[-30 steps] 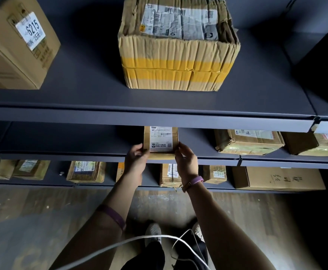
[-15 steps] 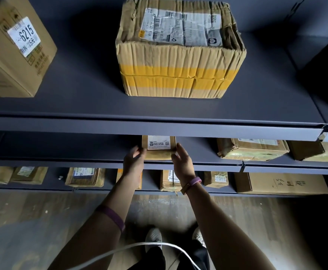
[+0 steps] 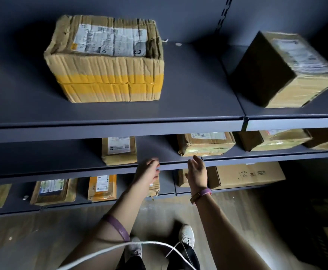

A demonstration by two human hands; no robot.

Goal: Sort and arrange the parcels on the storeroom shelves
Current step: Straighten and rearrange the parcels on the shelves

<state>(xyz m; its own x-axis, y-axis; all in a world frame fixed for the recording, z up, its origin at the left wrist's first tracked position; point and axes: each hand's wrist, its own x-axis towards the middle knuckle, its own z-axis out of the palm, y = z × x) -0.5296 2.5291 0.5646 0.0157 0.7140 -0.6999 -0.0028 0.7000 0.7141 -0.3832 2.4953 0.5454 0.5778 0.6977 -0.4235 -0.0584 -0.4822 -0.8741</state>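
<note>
- Fingers (image 3: 155, 162) of the left hand (image 3: 148, 172) curl loosely at the front lip of the middle shelf (image 3: 42, 160); they hold nothing.
- Right hand (image 3: 197, 172) hangs just beside it, palm turned inward, its fingers (image 3: 195, 159) nearly straight and a little spread, also with nothing in them.
- Small parcel (image 3: 119, 151) lies flat on the middle shelf, just left of the left hand and apart from it, label up, short end toward the lip.
- It looks thin and paper-wrapped, so it is probably light and slightly soft. I would take it by its 2 long sides, 1 hand on each, rather than by a corner that could bend.
- Taped parcel (image 3: 206, 144) sits farther right on the same shelf. Its glossy wrap looks slippery and 1 corner is crumpled, so a hand under the base seems safer than a squeeze.
- Big box (image 3: 106, 61) stands on the top shelf (image 3: 188, 94), back from the edge. Its walls are deeply creased and may buckle, so it likely needs 2 hands low down, at the yellow tape band.
- Dark box (image 3: 284, 69) rests skewed in the next bay; its weight cannot be judged.
</note>
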